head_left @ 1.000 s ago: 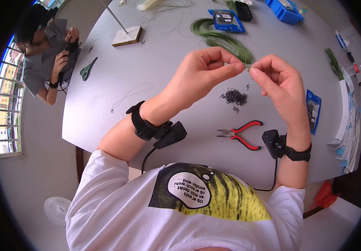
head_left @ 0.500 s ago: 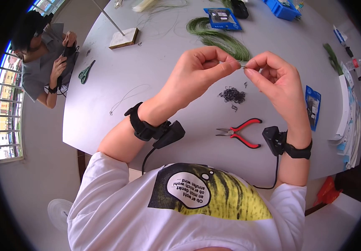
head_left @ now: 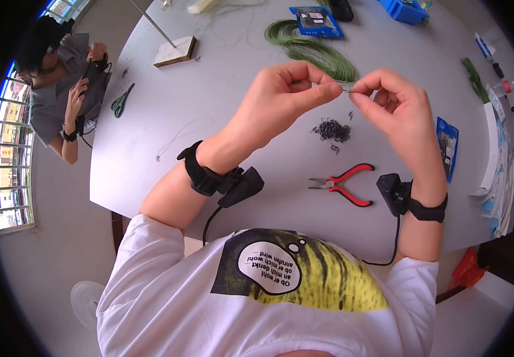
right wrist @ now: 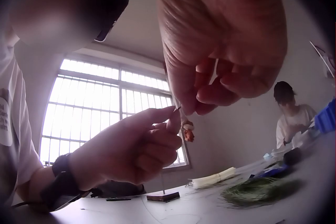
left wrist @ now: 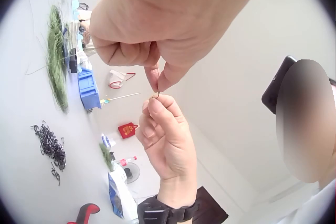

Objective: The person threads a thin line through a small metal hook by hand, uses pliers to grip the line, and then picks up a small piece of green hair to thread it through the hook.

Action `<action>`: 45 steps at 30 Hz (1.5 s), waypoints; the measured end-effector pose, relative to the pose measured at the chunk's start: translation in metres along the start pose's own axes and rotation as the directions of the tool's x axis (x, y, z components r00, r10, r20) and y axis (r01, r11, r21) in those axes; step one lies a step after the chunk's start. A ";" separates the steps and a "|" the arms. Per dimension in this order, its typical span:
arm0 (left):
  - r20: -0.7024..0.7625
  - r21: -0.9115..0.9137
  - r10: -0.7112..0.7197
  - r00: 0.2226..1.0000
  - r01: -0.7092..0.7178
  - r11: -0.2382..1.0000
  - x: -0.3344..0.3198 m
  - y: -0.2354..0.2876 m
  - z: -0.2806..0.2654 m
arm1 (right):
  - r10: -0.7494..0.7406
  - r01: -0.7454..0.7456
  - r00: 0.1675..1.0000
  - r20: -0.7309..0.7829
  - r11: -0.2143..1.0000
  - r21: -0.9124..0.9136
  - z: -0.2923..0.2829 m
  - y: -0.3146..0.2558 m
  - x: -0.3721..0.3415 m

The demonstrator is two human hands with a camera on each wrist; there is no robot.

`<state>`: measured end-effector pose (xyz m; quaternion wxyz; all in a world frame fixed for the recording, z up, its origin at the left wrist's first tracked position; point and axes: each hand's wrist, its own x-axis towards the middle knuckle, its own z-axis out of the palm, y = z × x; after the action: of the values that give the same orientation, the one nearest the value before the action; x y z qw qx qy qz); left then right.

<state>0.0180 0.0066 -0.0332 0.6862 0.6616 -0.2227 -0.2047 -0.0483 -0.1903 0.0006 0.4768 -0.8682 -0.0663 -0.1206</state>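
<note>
Thumb and forefinger of my left hand (head_left: 290,98) pinch one end of a small, thin, dark wire piece (head_left: 345,91). At its other end the fingertips of my right hand (head_left: 391,98) pinch it, close beside the left fingertips. In the left wrist view the wire piece (left wrist: 158,95) looks curved, like a hook; most of it is hidden by fingers. On the table below the hands lies a heap of small black metal clips (head_left: 331,130), with one or two loose beside it. Nearer my body rest pliers (head_left: 346,185) with red and black handles, their jaws pointing left.
A bundle of green line (head_left: 310,50) and a blue packet (head_left: 316,22) lie at the back, near a blue bin (head_left: 404,11). Another blue packet (head_left: 447,143) is at right. At left are scissors (head_left: 122,101), a rod's block base (head_left: 175,51) and another person (head_left: 60,89).
Both hands have shifted slightly, still pinching at the same place. More of the dark wire piece shows between the fingertips now. The person at left has moved their hands a little.
</note>
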 end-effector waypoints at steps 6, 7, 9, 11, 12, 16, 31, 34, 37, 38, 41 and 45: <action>-0.019 0.022 -0.007 1.000 0.007 1.000 -0.002 0.008 0.000 | 0.149 -0.094 0.980 0.132 0.931 -0.354 -0.012 0.051 0.009; -0.022 0.024 -0.002 1.000 0.003 1.000 -0.001 0.008 -0.001 | 0.196 -0.099 0.962 0.190 0.899 -0.428 -0.010 0.060 0.009; -0.020 0.032 -0.007 1.000 0.008 0.999 -0.002 0.010 -0.001 | 0.212 -0.103 0.953 0.214 0.897 -0.430 -0.004 0.067 0.008; -0.023 0.035 -0.019 1.000 0.020 0.999 -0.003 0.012 -0.002 | 0.233 -0.108 0.941 0.246 0.895 -0.432 -0.001 0.066 0.007; -0.021 0.032 -0.009 1.000 0.010 0.999 -0.003 0.011 -0.001 | 0.211 -0.086 0.945 0.249 0.897 -0.434 0.001 0.064 0.007; -0.002 0.035 0.011 1.000 -0.011 0.999 -0.003 0.010 -0.001 | 0.187 -0.077 0.937 0.296 0.935 -0.347 0.015 0.052 0.006; 0.062 -0.016 0.056 0.996 -0.055 0.998 -0.006 0.014 -0.002 | 0.063 0.125 0.930 0.363 0.873 -0.472 0.047 0.054 0.015; 0.057 0.004 0.059 0.997 -0.060 0.998 -0.005 0.015 -0.002 | 0.080 0.128 0.908 0.411 0.882 -0.454 0.043 0.056 0.017; 0.043 0.030 0.049 0.998 -0.050 0.998 -0.003 0.012 -0.003 | 0.122 0.023 0.920 0.372 0.931 -0.364 0.033 0.055 0.017; 0.042 0.030 0.048 0.998 -0.049 0.998 -0.003 0.010 -0.003 | 0.123 0.023 0.920 0.373 0.931 -0.364 0.030 0.054 0.015; 0.025 0.088 0.014 1.000 -0.016 0.996 0.002 0.003 -0.006 | 0.193 -0.158 0.920 0.341 0.979 -0.129 0.018 0.047 0.015; 0.032 0.232 -0.052 0.998 0.044 0.972 0.008 -0.009 -0.008 | 0.189 -0.185 0.929 0.318 0.982 -0.042 0.001 0.038 0.019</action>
<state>0.0296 0.0082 -0.0417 0.5950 0.7381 -0.2419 -0.2064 -0.0210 -0.2096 -0.0253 0.4642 -0.8811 -0.0594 0.0676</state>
